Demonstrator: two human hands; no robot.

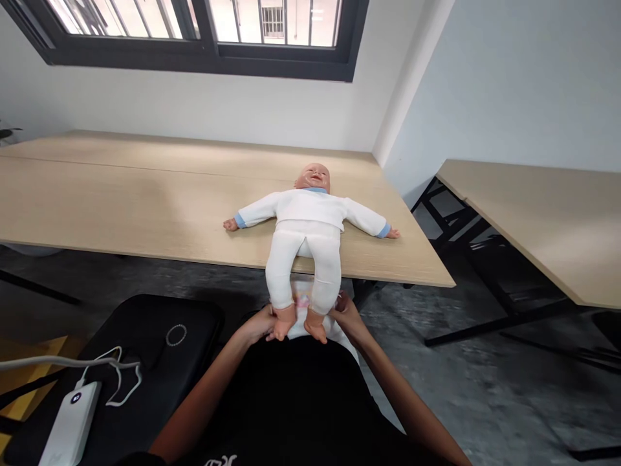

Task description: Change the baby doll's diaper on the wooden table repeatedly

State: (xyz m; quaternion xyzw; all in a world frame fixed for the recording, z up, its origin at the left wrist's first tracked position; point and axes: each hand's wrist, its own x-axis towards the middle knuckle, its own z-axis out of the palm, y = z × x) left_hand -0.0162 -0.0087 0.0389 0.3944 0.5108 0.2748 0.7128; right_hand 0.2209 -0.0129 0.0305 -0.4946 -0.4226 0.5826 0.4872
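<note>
A baby doll [306, 223] in a white suit with blue cuffs lies face up on the wooden table [145, 200], arms spread, legs hanging over the front edge. Below its feet sits a white cloth or diaper [303, 299] with a pink print, largely hidden by the legs. My left hand [259, 323] is beside the doll's left-side foot, fingers curled on the white item's edge. My right hand [347, 316] curls on the item's other side, next to the other foot.
A black case [145, 349] lies at lower left with a white power bank [72, 424] and its cable on it. A second wooden table [528, 213] stands at right, with black frame legs and grey floor between.
</note>
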